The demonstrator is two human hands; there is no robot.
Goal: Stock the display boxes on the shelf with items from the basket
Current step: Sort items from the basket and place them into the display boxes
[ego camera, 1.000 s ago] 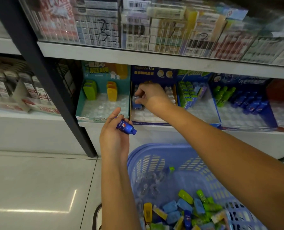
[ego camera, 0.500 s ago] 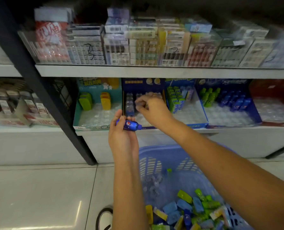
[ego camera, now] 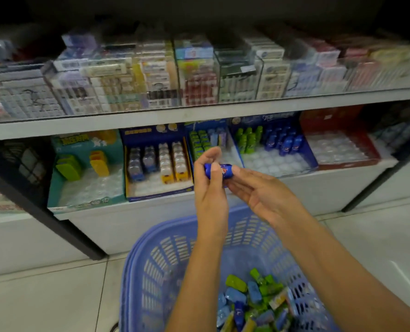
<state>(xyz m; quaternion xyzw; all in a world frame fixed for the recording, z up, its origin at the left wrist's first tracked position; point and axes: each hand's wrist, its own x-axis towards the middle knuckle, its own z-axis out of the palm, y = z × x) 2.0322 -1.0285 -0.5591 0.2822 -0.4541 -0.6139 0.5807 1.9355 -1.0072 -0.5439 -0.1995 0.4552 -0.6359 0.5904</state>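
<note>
The lower shelf (ego camera: 319,188) carries a row of display boxes (ego camera: 151,134), the floor (ego camera: 43,295) apparently the basket (ego camera: 137,271).

The upper shelf board (ego camera: 199,117) hangs low over the display boxes, leaving their fronts as the way in. The teal box (ego camera: 53,185) has bare front rows, and the red box (ego camera: 350,164) (every cavity open) offers the most room. A black post (ego camera: 55,224) bars the far left. The left hand (ego camera: 208,188), gripping a small blue bottle (ego camera: 219,169), and the right hand (ego camera: 261,195) block the middle boxes.
</note>
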